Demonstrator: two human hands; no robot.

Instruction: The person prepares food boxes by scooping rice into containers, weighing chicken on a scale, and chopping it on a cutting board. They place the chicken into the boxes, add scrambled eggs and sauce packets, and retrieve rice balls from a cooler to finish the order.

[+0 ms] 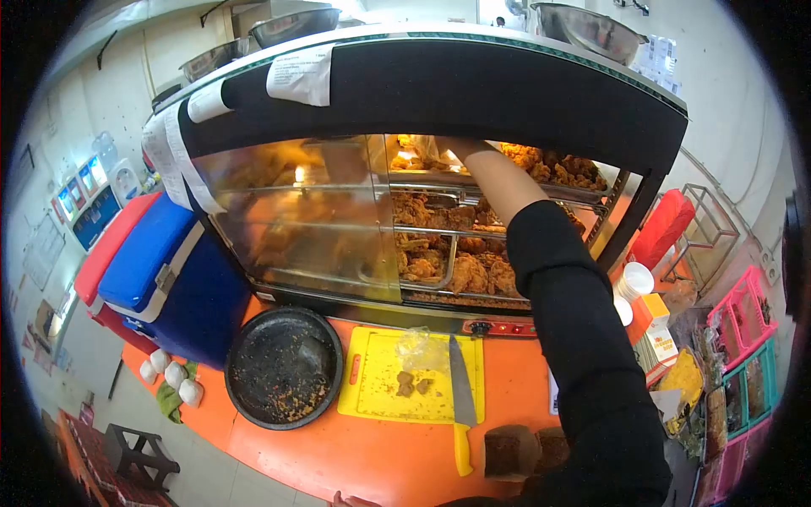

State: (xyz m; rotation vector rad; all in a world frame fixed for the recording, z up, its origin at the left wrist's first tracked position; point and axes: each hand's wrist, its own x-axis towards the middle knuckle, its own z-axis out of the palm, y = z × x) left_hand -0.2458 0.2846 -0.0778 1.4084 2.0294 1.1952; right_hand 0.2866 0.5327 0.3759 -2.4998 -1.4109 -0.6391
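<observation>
My right arm, in a black sleeve, reaches through the open side of a glass warming cabinet (422, 93). My right hand (454, 147) is at the top shelf beside fried chicken (522, 155), mostly hidden by the cabinet's upper edge, its fingers not readable. More fried chicken (469, 275) fills the lower shelves. At the bottom edge of the view, only a small part of my left hand (351, 500) shows, near the orange table. A yellow cutting board (372, 389) holds a knife (460, 380), a clear plastic bag (422, 348) and brown pieces (405, 384).
A black stone mortar (283, 367) with crumbs stands left of the board. Blue (177, 287) and red (110, 245) coolers are at the left. Cups (635, 279), a box (655, 338) and coloured baskets (748, 380) crowd the right. Metal bowls (591, 32) sit on the cabinet.
</observation>
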